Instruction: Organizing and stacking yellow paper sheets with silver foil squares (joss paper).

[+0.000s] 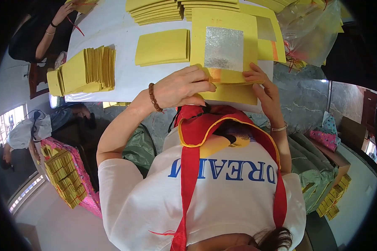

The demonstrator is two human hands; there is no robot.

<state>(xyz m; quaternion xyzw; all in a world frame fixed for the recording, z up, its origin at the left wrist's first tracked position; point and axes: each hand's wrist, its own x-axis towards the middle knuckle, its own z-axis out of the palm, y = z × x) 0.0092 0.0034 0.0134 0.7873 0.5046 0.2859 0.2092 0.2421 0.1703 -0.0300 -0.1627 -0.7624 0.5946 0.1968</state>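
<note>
A yellow paper sheet (224, 46) with a silver foil square lies at the table's near edge, its near edge folded upward in a strip. My left hand (182, 88), a beaded bracelet at its wrist, is closed on the left end of that fold. At the right end my right hand (266, 90) pinches the same fold between thumb and fingers. Beneath, another yellow sheet (234, 94) juts out toward me. Just left of the foiled sheet lies a small stack of folded yellow paper (161, 47). More foiled sheets (267, 31) lie partly covered behind it on the right.
Folded yellow papers (98, 69) stand in a row at the table's left. Tall stacks (155, 11) line the far side. A clear plastic bag (314, 31) sits far right. Across the far left, another person's hand (63, 12) holds yellow paper. Boxes of yellow bundles (65, 175) stand below left.
</note>
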